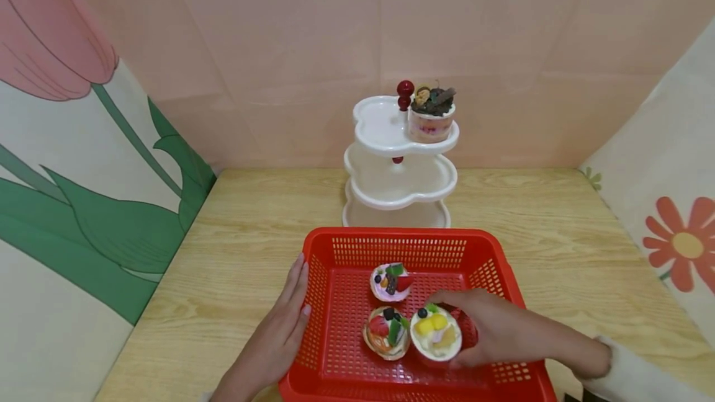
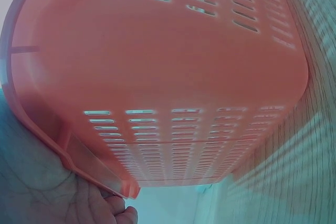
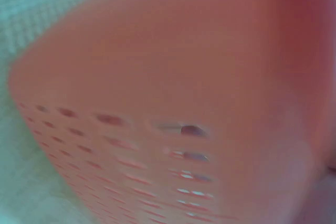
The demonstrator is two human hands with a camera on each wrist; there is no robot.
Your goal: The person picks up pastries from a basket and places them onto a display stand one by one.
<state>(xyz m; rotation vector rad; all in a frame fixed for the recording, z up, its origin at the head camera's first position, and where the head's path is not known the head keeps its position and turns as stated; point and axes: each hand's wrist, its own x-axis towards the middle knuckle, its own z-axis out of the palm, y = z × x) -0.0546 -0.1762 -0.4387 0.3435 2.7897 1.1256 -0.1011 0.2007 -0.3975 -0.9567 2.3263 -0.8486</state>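
One wooden table point(image 1: 234, 228) | pink backdrop point(image 1: 313, 36) | left hand point(image 1: 282, 321) fingers flat on basket point(image 1: 410, 241) | right hand point(image 1: 494, 327) fingers around tart point(image 1: 436, 332)

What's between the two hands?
The head view shows the red basket's left wall and a fruit tart lying between the left hand and right hand.

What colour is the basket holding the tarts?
Red basket, slotted walls; truest in the head view, washed out orange-pink in both wrist views.
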